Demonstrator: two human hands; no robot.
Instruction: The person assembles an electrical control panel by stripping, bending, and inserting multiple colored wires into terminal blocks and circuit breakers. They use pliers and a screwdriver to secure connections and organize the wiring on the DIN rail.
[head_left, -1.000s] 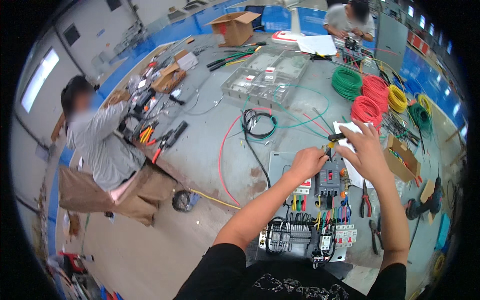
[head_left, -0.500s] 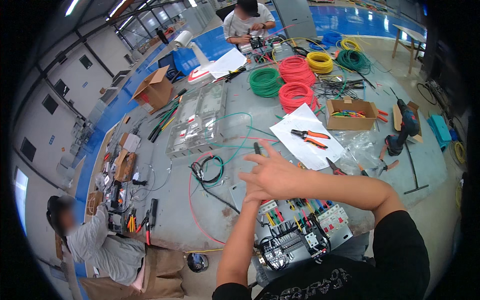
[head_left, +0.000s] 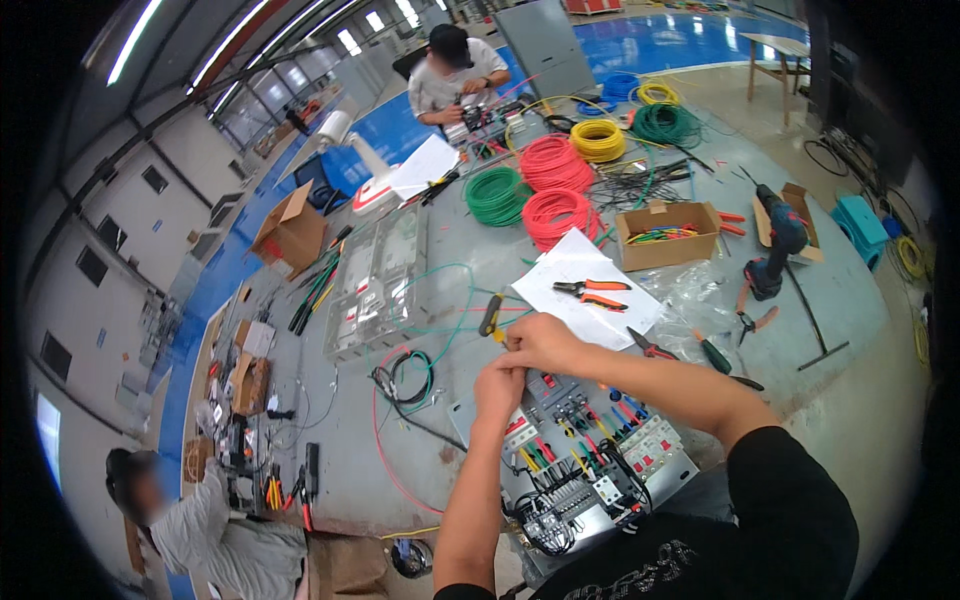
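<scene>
Over the grey panel of breakers point(head_left: 590, 455), at its far edge, I have both hands working close together. My left hand point(head_left: 498, 388) is curled with the fingers pinched at the panel's top corner, and my right hand point(head_left: 542, 343) sits just beyond it, fingers closed toward the same spot; I think they are pinching a thin wire end between them, but it is too small for me to be sure. A yellow-handled screwdriver point(head_left: 490, 314) lies just beside my right hand, on the table. The panel itself rests on the grey table point(head_left: 440, 250) right in front of me, its coloured wires running down to the lower row of breakers.

Beyond my hands, red-handled pliers point(head_left: 590, 292) lie on a white sheet of paper point(head_left: 585, 262). Farther off are red wire coils point(head_left: 556, 212), a green coil point(head_left: 497, 194) and a cardboard box point(head_left: 668, 234) of small parts. A blue cordless drill point(head_left: 775, 250) stands to the right. One person sits at the far end of the table, another at the lower left.
</scene>
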